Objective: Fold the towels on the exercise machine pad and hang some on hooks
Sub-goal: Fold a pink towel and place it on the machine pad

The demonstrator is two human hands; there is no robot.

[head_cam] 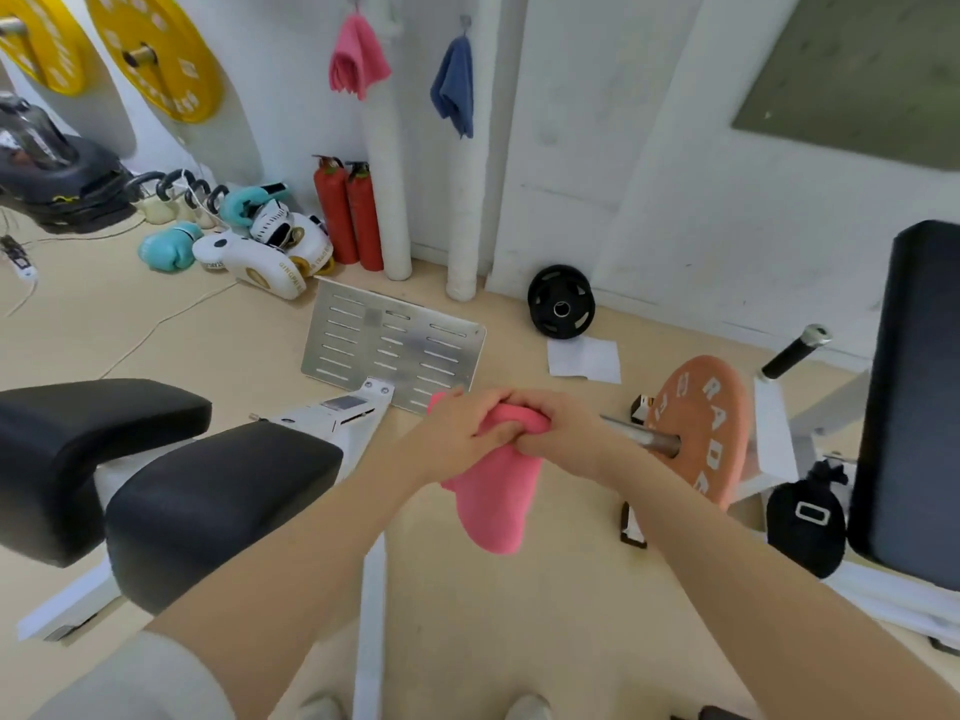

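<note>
I hold a pink towel [496, 491] in mid-air in front of me, bunched at its top between both hands. My left hand [457, 433] and my right hand [558, 433] are clasped together on it, and the rest hangs down folded. On the far wall another pink towel [357, 59] hangs from a hook, with a blue towel [454, 85] on a hook to its right. The black exercise machine pads [218, 491] lie to my lower left with no towel on them.
A slotted metal footplate [395, 345] stands ahead on the floor. An orange weight plate [701, 433] on a steel bar is just right of my hands. A black backrest [914, 407], black bag [808, 522], fire extinguishers [348, 215] and boxing gloves [244, 246] surround the floor.
</note>
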